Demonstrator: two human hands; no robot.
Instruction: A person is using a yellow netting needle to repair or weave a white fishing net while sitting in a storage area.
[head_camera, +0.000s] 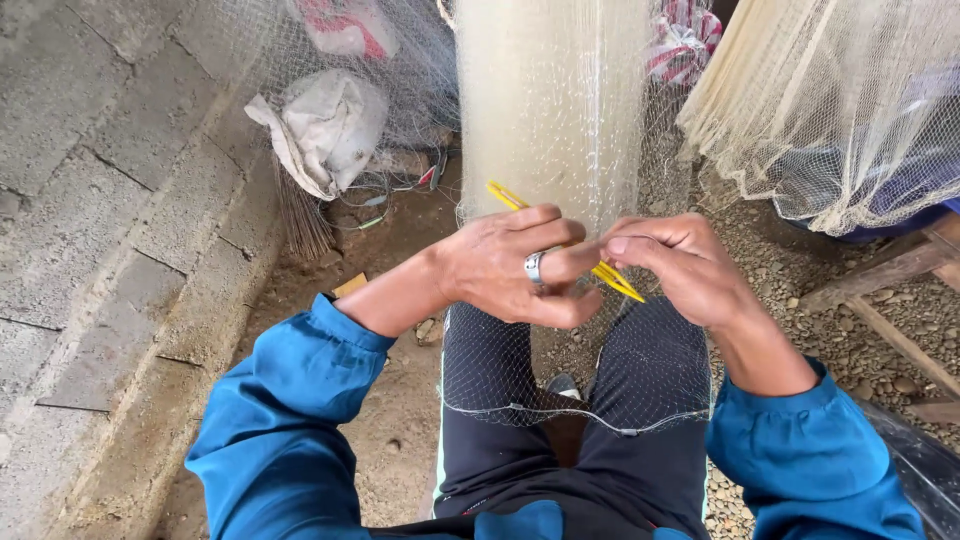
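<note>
A pale fishing net (550, 110) hangs in a thick bunch in front of me and drapes down over my lap. My left hand (520, 265), with a silver ring on one finger, grips a yellow netting needle (505, 196) whose one end sticks out up-left and whose tip shows at lower right. My right hand (680, 265) sits just right of it, fingers pinched on the net mesh beside the needle's tip. Both hands nearly touch. I wear blue sleeves and dark trousers.
A grey block wall (110, 200) runs along the left. A white sack (325, 125) and a broom head (300, 215) lie by its foot. More netting (840, 100) hangs at the right over a wooden frame (890, 270). Gravel and dirt cover the ground.
</note>
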